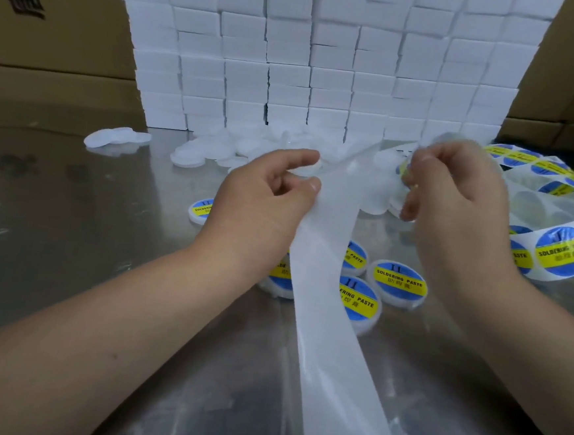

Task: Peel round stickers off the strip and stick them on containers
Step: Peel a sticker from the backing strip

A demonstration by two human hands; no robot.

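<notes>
Here, mid-peel above a steel table [91, 202]. Left hand [266, 205]: thumb and forefinger closed in a pinch on the emptied strip [333, 351], lifted clear of the surface and trailing down toward the viewer. Right hand [458, 203]: just beside the left, fingers curled in tightly, apparently nipping a sticker [405, 168] by its edge at the peel line; only a sliver of yellow and blue visible between the fingers, blurred, hence not certain. Unpeeled supply: a loose coil of stickers [562, 254] lying to the right, near the right hand. Finished work: labelled containers [399, 282] clustered on the table under and beside the strip. Awaiting labels: unlabelled containers [212, 149], a white heap beyond the hands, in front of a wall of stacked white boxes [325, 66].

Likely faults from this point. Folding of the sticker onto itself or onto a fingertip, through too quick a pull or too deep a pinch on the gummed side. Tearing at the edge, through peeling at a steep angle against a slack strip. Off-centre or wrinkled placement on a lid, through pressing from one rim instead of the middle. Snagging of the dangling strip on the labelled containers, enough to drag one across the table.
</notes>
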